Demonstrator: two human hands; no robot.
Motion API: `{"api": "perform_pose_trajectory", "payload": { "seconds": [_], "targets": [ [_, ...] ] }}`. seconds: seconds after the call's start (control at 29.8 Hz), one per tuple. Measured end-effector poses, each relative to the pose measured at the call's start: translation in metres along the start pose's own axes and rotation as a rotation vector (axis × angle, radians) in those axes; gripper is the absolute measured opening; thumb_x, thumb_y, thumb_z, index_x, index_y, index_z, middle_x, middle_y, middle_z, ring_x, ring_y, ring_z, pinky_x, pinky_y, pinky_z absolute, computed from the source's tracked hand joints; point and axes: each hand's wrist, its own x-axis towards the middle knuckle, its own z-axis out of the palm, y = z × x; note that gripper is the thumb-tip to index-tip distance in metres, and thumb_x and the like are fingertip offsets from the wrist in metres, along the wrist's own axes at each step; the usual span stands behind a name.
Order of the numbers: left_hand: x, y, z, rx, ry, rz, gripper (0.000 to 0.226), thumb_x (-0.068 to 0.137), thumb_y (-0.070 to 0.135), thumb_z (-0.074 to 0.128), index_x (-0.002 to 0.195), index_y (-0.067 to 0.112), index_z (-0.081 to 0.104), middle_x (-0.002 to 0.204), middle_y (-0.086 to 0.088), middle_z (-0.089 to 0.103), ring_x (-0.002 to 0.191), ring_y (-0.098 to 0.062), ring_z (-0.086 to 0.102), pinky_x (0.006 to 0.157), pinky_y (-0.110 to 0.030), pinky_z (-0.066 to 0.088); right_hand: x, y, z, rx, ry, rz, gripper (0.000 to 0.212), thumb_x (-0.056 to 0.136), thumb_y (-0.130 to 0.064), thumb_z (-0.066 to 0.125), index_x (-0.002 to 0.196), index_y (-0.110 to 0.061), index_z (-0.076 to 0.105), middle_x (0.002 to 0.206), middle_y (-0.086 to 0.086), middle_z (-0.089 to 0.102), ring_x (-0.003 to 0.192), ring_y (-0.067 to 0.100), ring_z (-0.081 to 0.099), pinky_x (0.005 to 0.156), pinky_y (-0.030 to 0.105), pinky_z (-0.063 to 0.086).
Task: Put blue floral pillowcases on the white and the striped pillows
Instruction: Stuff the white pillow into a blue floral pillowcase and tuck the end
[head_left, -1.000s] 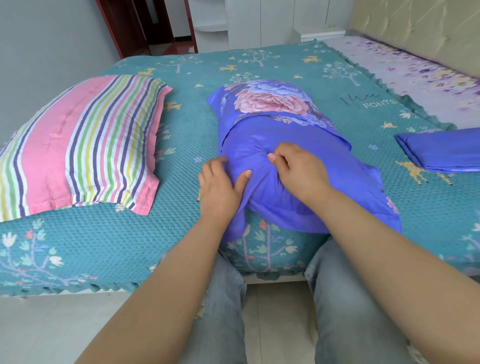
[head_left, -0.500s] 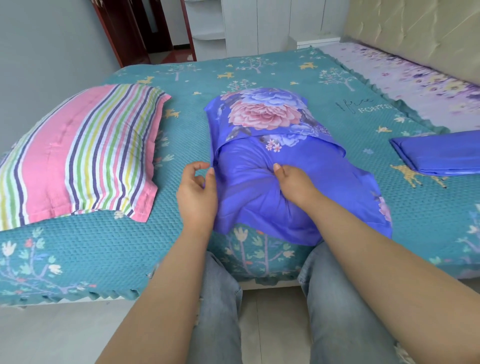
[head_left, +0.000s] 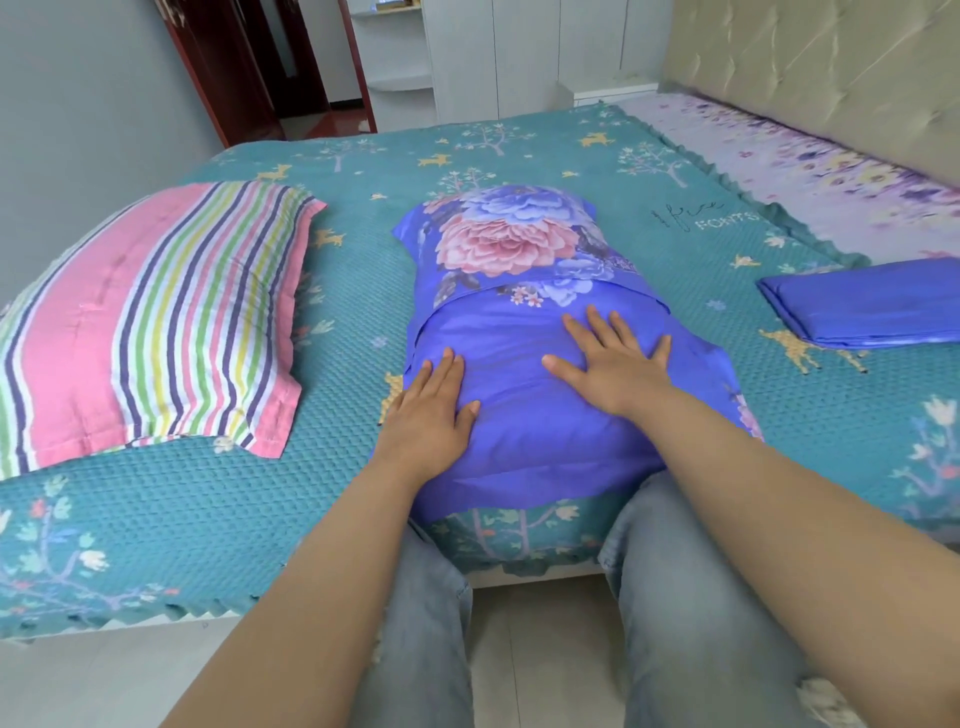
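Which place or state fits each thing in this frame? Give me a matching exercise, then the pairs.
Things:
1. striped pillow
2. covered pillow
3. folded pillowcase
4. right hand

Places or states:
A. lies flat near the bed's right side
B. pressed flat on the blue fabric
C. bare, at the left of the bed
D. in the middle, under both hands

Pairs: 1-C, 2-D, 3-A, 4-B

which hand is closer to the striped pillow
Left. The left hand lies flat on the cased pillow's edge facing the striped pillow; the right hand rests farther away.
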Motion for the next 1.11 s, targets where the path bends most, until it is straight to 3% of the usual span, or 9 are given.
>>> {"api": "perform_pose_trajectory", "payload": {
  "seconds": [0.2,0.3,0.37,0.54,0.64,0.7,0.94,1.01,1.11],
  "targets": [
    [0.007,0.0,-0.015,-0.614,0.06,-0.26,0.045,0.101,0.037,0.035,0.141,0.019,0.042,0.155,-0.009,0.023,0.145,-0.021,0.011,0.116,-0.028,0.006,0.012,0.082,0.009,0.383,-0.002,0.329,0.068,0.095,-0.055,0.03,0.151,-0.024,0.01,0.158,0.01,0.006,0.144,0.03,0.013,0.117,0.048,0.012],
    [0.009,0.001,-0.015,-0.777,0.164,-0.489,0.077,0.085,0.055,0.057,0.14,0.006,0.035,0.145,-0.009,0.036,0.135,-0.022,0.035,0.113,-0.033,0.026,-0.004,0.071,-0.001,0.334,0.319,0.385,0.056,0.097,-0.038,0.037,0.147,-0.017,0.022,0.154,0.014,0.017,0.135,0.04,0.029,0.11,0.05,0.026],
    [0.011,0.003,-0.017,-0.94,0.073,-0.62,0.098,0.077,0.067,0.057,0.145,0.005,0.024,0.143,-0.002,0.038,0.129,-0.022,0.043,0.109,-0.035,0.034,-0.01,0.059,-0.006,0.347,0.429,0.269,0.06,0.095,-0.048,0.038,0.146,-0.018,0.027,0.152,0.012,0.022,0.133,0.037,0.032,0.108,0.048,0.029],
    [0.032,0.003,-0.035,-1.388,-0.201,-0.711,0.077,0.054,0.071,0.073,0.111,0.02,0.067,0.103,-0.003,0.072,0.094,-0.022,0.069,0.085,-0.039,0.055,-0.006,0.057,0.004,0.608,-0.01,0.32,0.092,0.082,-0.074,0.038,0.151,-0.022,0.006,0.156,0.007,0.019,0.141,0.027,0.026,0.116,0.039,0.018],
    [0.055,0.024,-0.058,-1.351,-0.151,-0.647,0.024,0.085,0.033,0.062,0.087,0.009,0.068,0.066,-0.006,0.071,0.058,-0.017,0.069,0.052,-0.022,0.054,-0.008,0.049,-0.002,0.916,0.038,0.278,0.095,0.086,-0.061,0.049,0.151,-0.016,-0.003,0.156,0.0,0.018,0.141,0.021,0.027,0.115,0.031,0.019],
    [0.068,0.043,-0.088,-1.305,-0.103,-0.577,0.024,0.09,0.015,0.05,0.069,0.006,0.059,0.044,-0.003,0.06,0.039,-0.016,0.058,0.036,-0.016,0.042,-0.011,0.038,-0.001,1.099,0.06,0.244,0.095,0.087,-0.055,0.053,0.151,-0.015,-0.005,0.154,-0.003,0.022,0.138,0.016,0.031,0.114,0.028,0.023],
    [0.101,0.094,-0.195,-0.761,0.256,-0.007,0.03,0.075,-0.007,0.062,0.066,0.02,0.051,0.072,-0.002,0.054,0.061,-0.009,0.049,0.051,-0.011,0.039,0.008,-0.047,0.002,1.36,0.093,-0.018,0.091,0.091,-0.026,0.06,0.148,-0.032,-0.011,0.15,-0.006,0.032,0.127,0.013,0.044,0.111,0.036,0.033],
    [0.108,0.107,-0.227,-0.512,0.434,0.141,0.035,0.074,-0.006,0.061,0.062,0.022,0.043,0.08,0.001,0.047,0.074,-0.014,0.047,0.055,-0.009,0.034,0.029,-0.074,-0.016,1.254,0.101,-0.082,0.089,0.089,-0.031,0.061,0.148,-0.037,-0.006,0.137,0.001,0.048,0.101,0.018,0.055,0.087,0.031,0.05],
    [0.11,0.094,-0.237,-0.195,0.622,0.364,0.021,0.074,-0.002,0.053,0.064,0.016,0.049,0.084,0.0,0.043,0.079,-0.022,0.05,0.066,-0.028,0.04,0.049,-0.096,-0.039,0.994,0.077,-0.19,0.07,0.091,-0.027,0.058,0.149,-0.026,0.017,0.119,0.011,0.062,0.081,0.016,0.055,0.057,0.016,0.041]
  ]
}}
